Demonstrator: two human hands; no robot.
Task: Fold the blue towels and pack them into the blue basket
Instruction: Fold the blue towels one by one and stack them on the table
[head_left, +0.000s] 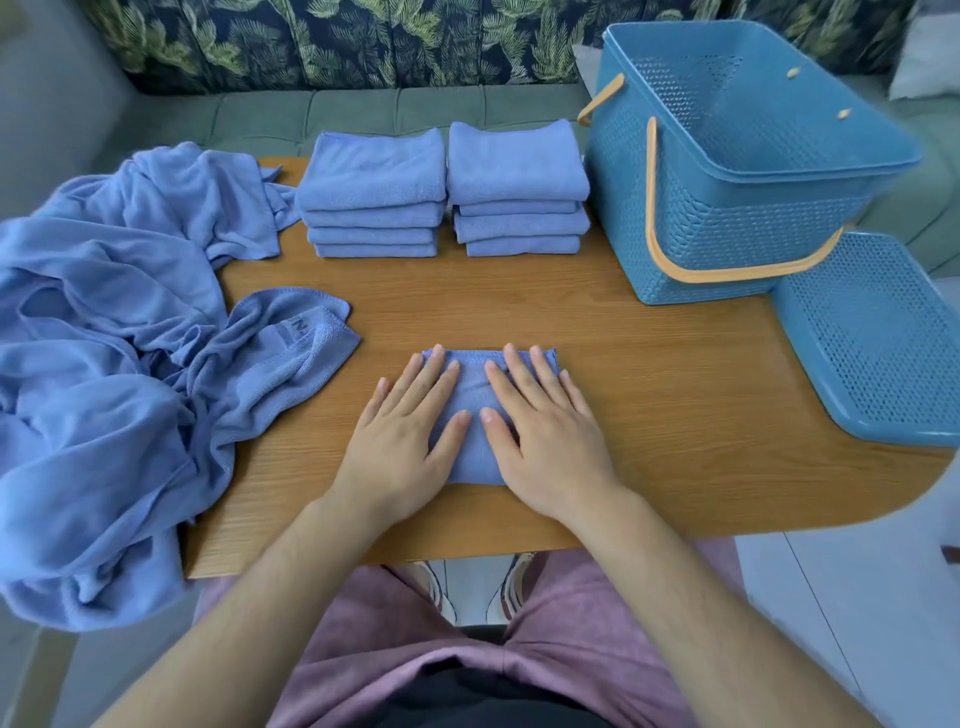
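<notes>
A small folded blue towel (474, 395) lies on the wooden table (649, 395) in front of me. My left hand (405, 441) and my right hand (545, 436) both press flat on it, fingers straight and spread. Two stacks of folded blue towels stand at the back: the left stack (371, 195) and the right stack (517, 189). A heap of unfolded blue towels (104, 364) covers the table's left side and hangs over its edge. The blue basket (727, 171) with orange handles stands at the back right; nothing shows inside it.
The basket's blue perforated lid (878, 338) lies on the table's right edge, beside the basket. A green sofa (363, 111) with leaf-print cushions runs behind the table. My knees and shoes show below the front edge.
</notes>
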